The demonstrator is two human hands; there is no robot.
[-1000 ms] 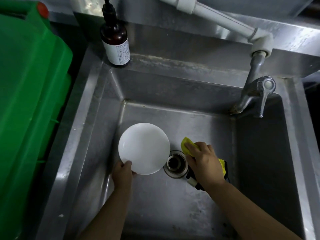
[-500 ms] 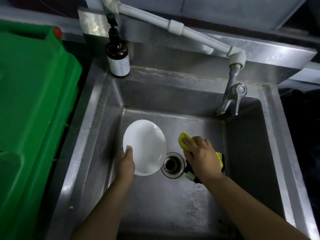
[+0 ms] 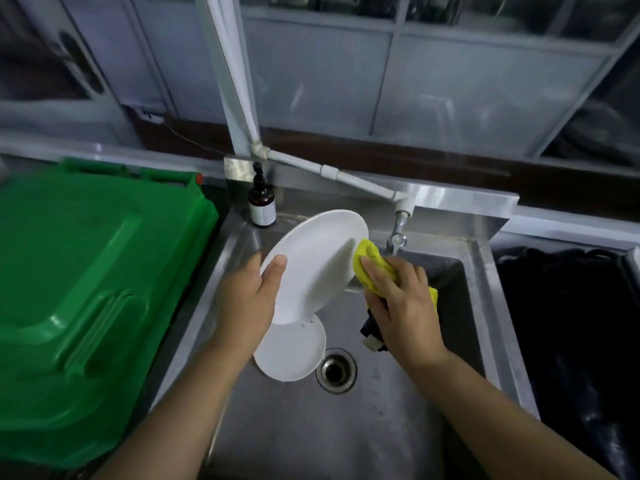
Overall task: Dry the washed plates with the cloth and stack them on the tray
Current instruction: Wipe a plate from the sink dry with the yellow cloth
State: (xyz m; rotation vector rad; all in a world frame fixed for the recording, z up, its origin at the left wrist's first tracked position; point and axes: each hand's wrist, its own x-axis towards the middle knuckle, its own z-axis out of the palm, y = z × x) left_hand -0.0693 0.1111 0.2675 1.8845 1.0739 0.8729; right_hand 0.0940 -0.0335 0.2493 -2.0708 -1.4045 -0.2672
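Over the sink: a person stands at a steel sink (image 3: 478, 306) with both hands raised above the basin.
Left hand: the left hand (image 3: 247, 299) grips the lower left rim of a white plate (image 3: 311, 265), thumb on the face and fingers curled behind.
Held plate: lifted clear of the basin and tilted, its face turned toward the person and to the right; the high edge points up toward the tap (image 3: 396, 237).
Right hand: the right hand (image 3: 403, 306) is clamped on a yellow cloth (image 3: 370, 268), with a dark part of it hanging below the palm.
Key relation: the cloth touches the plate's right edge, so the plate lies just left of the wiping hand, and the bare face stretches away down and to the left, toward the holding hand.
Second plate: another white plate (image 3: 294, 351) lies flat in the basin just left of the drain (image 3: 335, 368), partly under the raised one.
Tray: not in sight, so where the stack goes cannot be told.
Step in hand: likely the start of drying; wiping should sweep leftward across the face.
Beside the sink: a green bin (image 3: 86, 289) on the left, a brown pump bottle (image 3: 262, 202) at the back corner.
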